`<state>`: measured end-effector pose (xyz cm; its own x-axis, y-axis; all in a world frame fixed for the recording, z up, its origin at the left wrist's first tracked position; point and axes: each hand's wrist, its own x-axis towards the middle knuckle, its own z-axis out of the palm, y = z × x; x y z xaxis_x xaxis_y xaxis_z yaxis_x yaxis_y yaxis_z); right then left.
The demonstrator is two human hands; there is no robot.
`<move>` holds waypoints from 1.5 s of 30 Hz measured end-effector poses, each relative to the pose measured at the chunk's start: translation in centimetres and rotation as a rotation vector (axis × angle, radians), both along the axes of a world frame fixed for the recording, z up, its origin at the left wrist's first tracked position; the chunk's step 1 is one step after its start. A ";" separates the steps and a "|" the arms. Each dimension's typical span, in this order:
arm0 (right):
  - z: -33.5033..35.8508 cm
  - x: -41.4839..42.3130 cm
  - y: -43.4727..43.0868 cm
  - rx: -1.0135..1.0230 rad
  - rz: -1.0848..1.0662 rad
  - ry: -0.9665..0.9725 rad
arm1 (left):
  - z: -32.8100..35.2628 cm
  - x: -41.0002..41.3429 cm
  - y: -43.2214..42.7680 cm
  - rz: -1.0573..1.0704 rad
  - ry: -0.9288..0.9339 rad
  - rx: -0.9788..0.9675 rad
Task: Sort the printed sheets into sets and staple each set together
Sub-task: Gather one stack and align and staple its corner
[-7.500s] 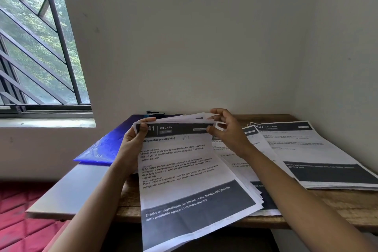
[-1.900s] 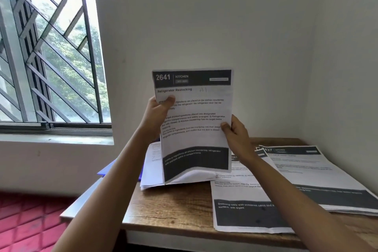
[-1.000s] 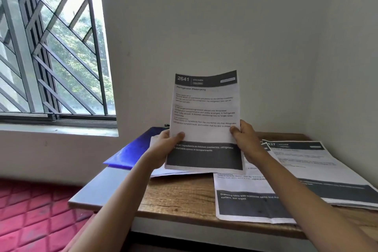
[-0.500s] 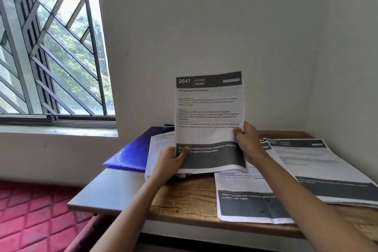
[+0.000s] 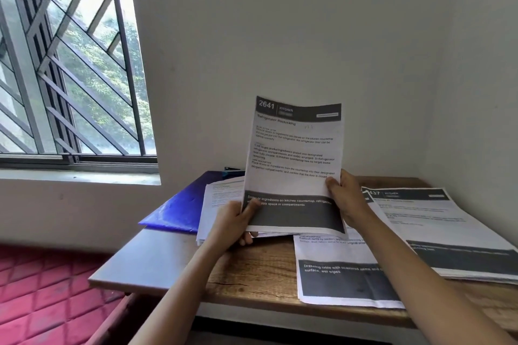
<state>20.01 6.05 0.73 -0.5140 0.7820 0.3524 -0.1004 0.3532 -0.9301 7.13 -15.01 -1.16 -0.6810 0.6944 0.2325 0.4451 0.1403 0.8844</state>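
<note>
Wooden table [image 5: 252,269], brown plank top, set in a wall corner under a barred window. On its right side lies a wide pile of white printed sheets with dark header and footer bands [image 5: 437,221]. A second such pile, footer reading "Dressing table" [image 5: 336,274], sits in the middle and overlaps it. A glossy blue plastic folder [image 5: 182,210] lies at the back left, with a third, paler pile of sheets [image 5: 218,199] partly on it. The set headed "2641 Kitchen, Refrigerator Restocking" [image 5: 294,154] is held upright over the table; whether its lower edge touches cannot be told. Left hand [image 5: 232,225] grips the bottom left corner, thumb on the front. Right hand [image 5: 346,199] clasps the right edge, fingers curled behind. Step in hand, by my reading: squaring this sorted set before stapling. Next move calls for keeping the edges flush in one hand while the other fetches a stapler, likely the small dark object [image 5: 231,169] behind the folder, too small to confirm.
</note>
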 end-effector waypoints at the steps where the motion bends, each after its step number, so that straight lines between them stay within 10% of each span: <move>1: -0.1 0.0 0.2 -0.013 0.007 0.002 | 0.1 -0.2 0.1 -0.043 -0.040 0.002; 16: 0.5 1.2 -1.3 0.067 0.199 -0.079 | 5.8 -2.4 2.7 -0.082 -0.563 0.365; 34: 0.5 1.2 0.5 -0.460 0.295 -0.034 | 1.4 -2.5 0.8 -0.221 -0.066 0.180; 45: 0.0 0.8 1.0 -0.526 0.101 0.132 | 0.1 -1.8 -0.1 -0.331 -0.373 0.006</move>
<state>20.83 7.07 0.76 -0.5733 0.8193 -0.0057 -0.2376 -0.1728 -0.9559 5.32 -15.14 -1.04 -0.4620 0.8866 0.0200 0.1184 0.0393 0.9922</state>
